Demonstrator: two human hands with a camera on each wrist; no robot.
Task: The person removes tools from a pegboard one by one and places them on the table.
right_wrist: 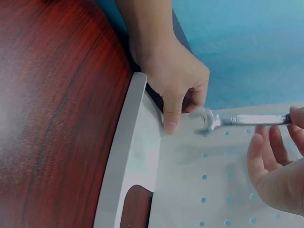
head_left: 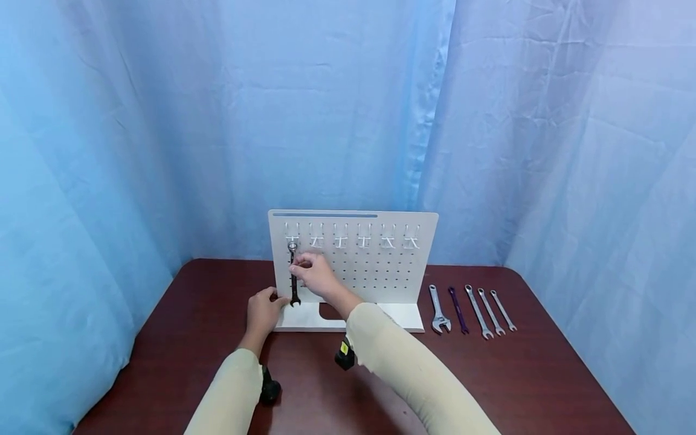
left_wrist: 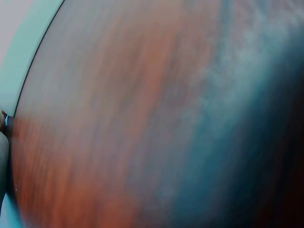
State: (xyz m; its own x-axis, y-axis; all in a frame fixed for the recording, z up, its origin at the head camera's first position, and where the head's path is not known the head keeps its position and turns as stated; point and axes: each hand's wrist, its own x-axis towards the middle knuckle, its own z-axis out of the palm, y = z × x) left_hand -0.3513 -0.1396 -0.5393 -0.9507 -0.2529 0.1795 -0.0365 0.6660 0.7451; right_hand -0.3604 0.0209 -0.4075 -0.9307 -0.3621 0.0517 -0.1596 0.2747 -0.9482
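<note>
My right hand (head_left: 322, 279) pinches a combination wrench (head_left: 295, 291) between thumb and fingers, upright before a white pegboard (head_left: 359, 296). The wrench's ring end is up at the leftmost hook (head_left: 292, 237); its open end points down, close to the base. With the thumb on the front face and the fingers round behind, my left hand (head_left: 262, 313) grips the board's lower left edge. The right wrist view shows this left hand (right_wrist: 178, 76) near the wrench's open jaw, and the right fingers on the shank. In the left wrist view the tabletop (left_wrist: 95, 156) is blurred.
Several more hooks (head_left: 364, 237) run in a row to the right along the board. Right of it on the dark red table (head_left: 544, 362) lie an adjustable wrench (head_left: 437, 311), a purple wrench (head_left: 458, 309) and several silver wrenches (head_left: 478, 311). Blue curtains (head_left: 337, 121) surround the table.
</note>
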